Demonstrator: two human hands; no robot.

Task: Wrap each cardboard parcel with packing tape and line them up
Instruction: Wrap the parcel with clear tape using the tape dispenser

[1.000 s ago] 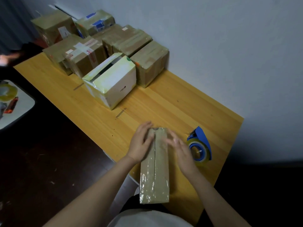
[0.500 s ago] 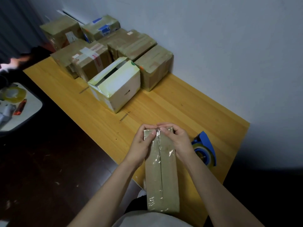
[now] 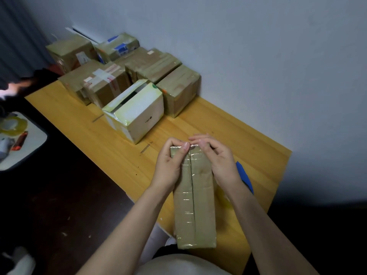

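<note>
A long brown cardboard parcel, glossy with clear tape and with a seam down its top, lies lengthwise on the wooden table in front of me. My left hand grips its far left corner, fingers curled over the end and thumb on top. My right hand grips the far right corner the same way; the fingertips of both hands nearly meet at the seam. The blue tape dispenser lies just right of the parcel, mostly hidden behind my right wrist.
Several taped brown parcels stand grouped at the far end of the table against the wall. A white box with an open top slit stands in front of them. A small side table at the left holds tape rolls.
Both hands slid from the parcel's sides up to its far end and curled over it, fingertips coming together at the seam. The view shifted closer.
</note>
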